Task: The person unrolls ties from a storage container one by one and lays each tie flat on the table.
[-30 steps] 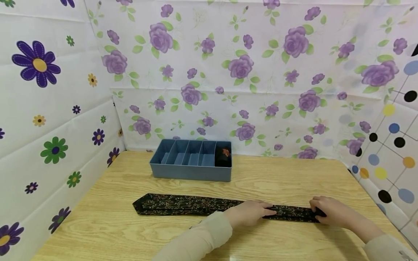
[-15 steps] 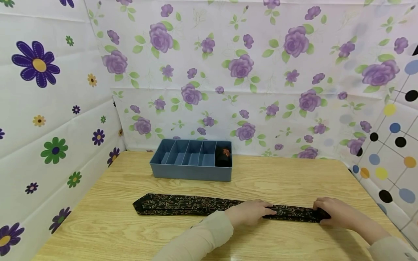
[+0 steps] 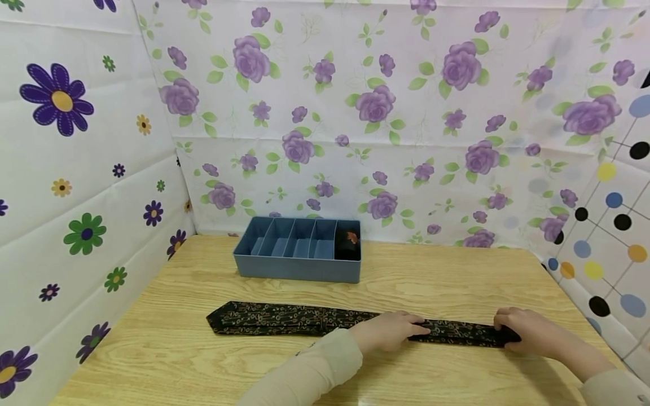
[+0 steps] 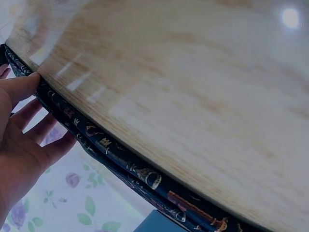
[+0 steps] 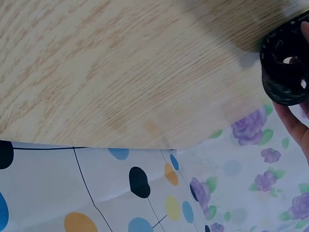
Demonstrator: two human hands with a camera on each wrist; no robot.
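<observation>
A black necktie (image 3: 269, 320) with a gold musical-instrument pattern lies lengthwise across the table, its wide pointed end at the left. My left hand (image 3: 388, 331) rests on its middle, fingers stretched over the fabric; in the left wrist view the thumb (image 4: 21, 89) touches the tie's edge. At the narrow right end, my right hand (image 3: 530, 332) holds the tie between thumb and fingers. There the fabric curls into an open loop (image 5: 277, 79), seen in the right wrist view at the frame's edge, where much of the hand is cut off.
Behind the tie stands a blue-grey divided box (image 3: 297, 268) with several compartments. Its rightmost compartment holds a dark rolled item (image 3: 347, 245) with an orange leaf motif. Patterned sheets (image 3: 325, 113) enclose the wooden table (image 3: 431, 270) at the back and sides.
My right hand has shifted slightly rightward along with the curled end of the necktie, and a little more flat fabric shows beside it. The left hand stays in place.
</observation>
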